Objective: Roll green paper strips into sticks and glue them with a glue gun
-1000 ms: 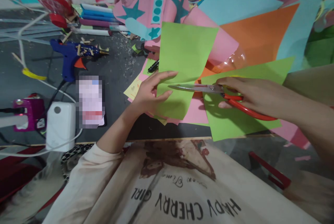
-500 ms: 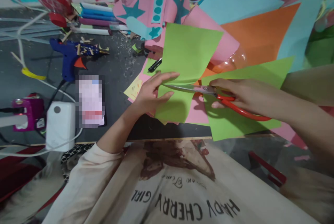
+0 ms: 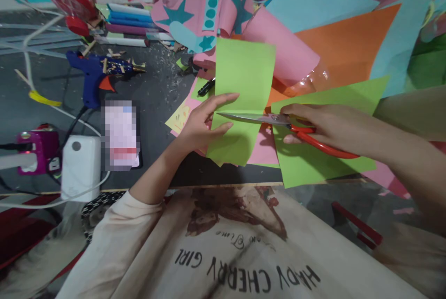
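Far L, a blue glue gun (image 3: 91,73) is being seen, w/ a pixelated phone (image 3: 121,136) nearer. Mid-scene, the left hand (image 3: 205,120) is being clamped on the L edge of a lime sheet (image 3: 245,76). Red-handled scissors (image 3: 275,119) are being held across said sheet, tip pointing L, gripped in the right hand (image 3: 324,124); can't tell if blades (image 3: 240,116) are apart. Beneath that hand a 2nd green sheet (image 3: 306,164) is being partly hidden, w/ an orange sheet (image 3: 351,50) farther back.

We are at a craft workspace, home or school we cannot tell: on the bench (image 3: 156,89) lies a glue gun (image 3: 91,73), with markers (image 3: 130,21) just beyond it, scissors (image 3: 277,119) and coloured paper (image 3: 245,73) to its right.
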Motion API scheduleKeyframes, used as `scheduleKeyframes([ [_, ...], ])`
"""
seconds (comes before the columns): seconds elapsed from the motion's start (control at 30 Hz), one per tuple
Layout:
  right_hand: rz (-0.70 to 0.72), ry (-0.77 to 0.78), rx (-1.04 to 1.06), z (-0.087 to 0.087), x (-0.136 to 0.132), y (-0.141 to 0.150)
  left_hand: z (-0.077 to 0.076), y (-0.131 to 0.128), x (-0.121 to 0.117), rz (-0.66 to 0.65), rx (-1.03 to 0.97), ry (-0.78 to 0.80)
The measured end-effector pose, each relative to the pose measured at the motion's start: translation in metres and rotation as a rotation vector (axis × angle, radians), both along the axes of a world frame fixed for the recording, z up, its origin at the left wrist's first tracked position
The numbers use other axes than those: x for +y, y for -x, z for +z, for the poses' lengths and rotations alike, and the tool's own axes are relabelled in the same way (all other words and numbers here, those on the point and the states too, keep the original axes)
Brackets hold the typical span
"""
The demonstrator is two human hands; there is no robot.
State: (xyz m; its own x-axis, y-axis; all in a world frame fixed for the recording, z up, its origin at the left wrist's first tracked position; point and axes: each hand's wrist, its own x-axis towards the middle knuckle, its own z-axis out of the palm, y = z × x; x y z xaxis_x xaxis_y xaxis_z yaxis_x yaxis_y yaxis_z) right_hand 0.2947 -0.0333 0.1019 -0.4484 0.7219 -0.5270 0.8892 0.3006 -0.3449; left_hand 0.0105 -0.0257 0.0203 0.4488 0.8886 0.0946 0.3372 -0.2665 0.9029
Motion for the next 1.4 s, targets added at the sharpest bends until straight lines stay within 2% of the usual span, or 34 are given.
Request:
scheduleKeyframes([
  [0.37, 0.015, -0.025, 0.074, -0.008, 0.001, 0.002, 0.002, -0.002, -0.001, -0.056, 0.033, 0.024],
  [0.57, 0.016, -0.107, 0.055, -0.013, -0.004, -0.003, -0.001, -0.001, 0.003, -0.040, 0.035, -0.046],
  [0.63, -0.035, -0.148, 0.017, -0.014, -0.005, -0.003, -0.003, 0.002, 0.007, 0.038, 0.032, -0.095],
  [0.7, -0.135, -0.186, -0.056, -0.015, -0.008, -0.003, -0.006, 0.005, 0.010, 0.122, 0.047, -0.132],
  [0.77, -0.250, -0.189, -0.132, -0.017, -0.011, -0.005, -0.008, 0.006, 0.013, 0.151, 0.058, -0.147],
  [0.83, -0.342, -0.188, -0.171, -0.020, -0.016, -0.009, -0.009, 0.004, 0.013, 0.107, 0.053, -0.132],
  [0.93, -0.398, -0.220, -0.162, -0.027, -0.022, -0.020, -0.009, -0.001, 0.010, -0.010, 0.134, -0.079],
  [1.03, -0.368, -0.251, -0.126, -0.033, -0.027, -0.032, -0.011, -0.005, 0.010, -0.082, 0.296, -0.106],
  [1.1, -0.270, -0.296, -0.135, -0.032, -0.029, -0.036, -0.013, -0.004, 0.011, -0.070, 0.353, -0.155],
  [1.2, -0.129, -0.435, -0.274, -0.024, -0.032, -0.033, -0.012, -0.002, 0.012, 0.029, 0.296, -0.216],
  [1.27, -0.157, -0.526, -0.334, -0.017, -0.033, -0.024, -0.006, -0.002, 0.011, 0.083, 0.187, -0.215],
  [1.33, -0.233, -0.592, -0.204, -0.011, -0.032, -0.012, 0.002, -0.002, 0.010, 0.040, 0.090, -0.152],
  [1.4, -0.260, -0.611, 0.052, -0.009, -0.029, 0.001, 0.011, -0.002, 0.009, -0.113, 0.039, -0.047],
])
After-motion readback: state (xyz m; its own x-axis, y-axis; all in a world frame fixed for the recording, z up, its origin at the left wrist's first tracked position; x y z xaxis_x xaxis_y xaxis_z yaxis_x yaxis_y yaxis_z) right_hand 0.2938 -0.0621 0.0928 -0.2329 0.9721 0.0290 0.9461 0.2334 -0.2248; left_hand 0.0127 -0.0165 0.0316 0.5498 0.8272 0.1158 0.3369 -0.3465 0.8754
